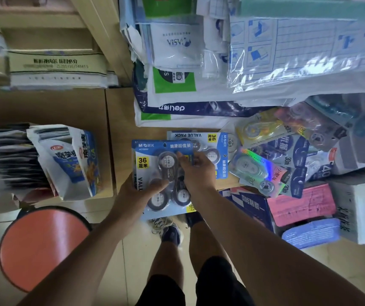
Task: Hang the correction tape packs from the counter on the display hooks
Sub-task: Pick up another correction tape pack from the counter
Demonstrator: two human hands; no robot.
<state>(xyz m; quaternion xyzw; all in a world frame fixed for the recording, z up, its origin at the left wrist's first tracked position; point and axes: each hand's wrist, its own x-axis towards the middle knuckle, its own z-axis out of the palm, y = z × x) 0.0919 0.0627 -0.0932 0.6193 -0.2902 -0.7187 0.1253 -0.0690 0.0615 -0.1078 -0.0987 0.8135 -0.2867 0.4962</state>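
Over the counter (122, 120), left hand (133, 195) grips a blue blister pack (155, 155).

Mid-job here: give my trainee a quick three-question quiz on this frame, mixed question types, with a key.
1. True or false: the left hand grips the blue correction tape value pack by its left edge.
2. Where does the second blue value pack lie?
A. On the orange stool
B. On the counter behind the held pack
C. On a display hook
3. Fill in: the right hand reaches over the held pack, fingers on its ____ edge.

Key: 1 true; 2 B; 3 upper right.
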